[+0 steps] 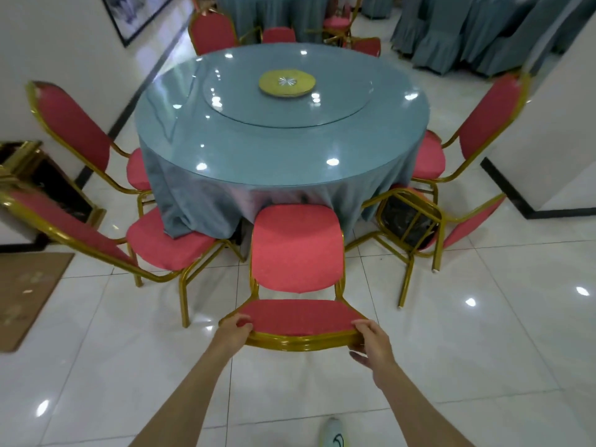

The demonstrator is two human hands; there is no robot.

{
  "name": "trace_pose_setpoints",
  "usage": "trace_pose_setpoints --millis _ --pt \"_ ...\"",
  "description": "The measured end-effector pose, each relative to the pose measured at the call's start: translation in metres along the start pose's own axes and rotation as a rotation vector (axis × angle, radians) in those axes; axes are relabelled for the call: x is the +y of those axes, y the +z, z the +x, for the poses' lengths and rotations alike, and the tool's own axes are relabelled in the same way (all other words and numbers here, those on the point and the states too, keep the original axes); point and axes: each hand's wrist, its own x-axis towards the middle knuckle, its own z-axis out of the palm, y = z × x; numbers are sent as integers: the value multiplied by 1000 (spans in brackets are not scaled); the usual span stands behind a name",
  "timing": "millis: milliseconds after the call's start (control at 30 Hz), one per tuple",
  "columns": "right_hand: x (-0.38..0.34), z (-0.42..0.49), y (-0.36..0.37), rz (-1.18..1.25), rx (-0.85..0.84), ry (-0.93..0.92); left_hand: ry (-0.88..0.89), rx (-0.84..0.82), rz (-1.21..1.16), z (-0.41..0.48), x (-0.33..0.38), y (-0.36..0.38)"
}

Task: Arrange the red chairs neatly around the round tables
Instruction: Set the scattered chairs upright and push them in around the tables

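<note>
A red chair (296, 250) with a gold frame stands right in front of me, its seat tucked against the blue cloth of the round table (280, 140). My left hand (235, 329) grips the left corner of its backrest top, and my right hand (371, 341) grips the right corner. Several more red chairs ring the table: two at the left (74, 124) (167, 243), one upright at the right (483, 124), and a chair tipped on its side (416, 221) at the near right, its underside showing.
White walls close in at the left and a wall corner (548, 140) at the right. A gold-framed stand (38, 179) and a brown mat (22, 295) lie at the left. More cloth-draped tables and chairs stand behind. Glossy white tiles cover the floor; my shoe (333, 433) shows below.
</note>
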Motion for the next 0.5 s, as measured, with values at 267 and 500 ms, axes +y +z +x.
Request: trace_pose_setpoints --millis 267,500 --pt "-84 52 3 -89 -173 -44 79 149 218 42 73 -12" --pt "-133 68 14 -138 -240 -86 194 165 516 64 120 -23"
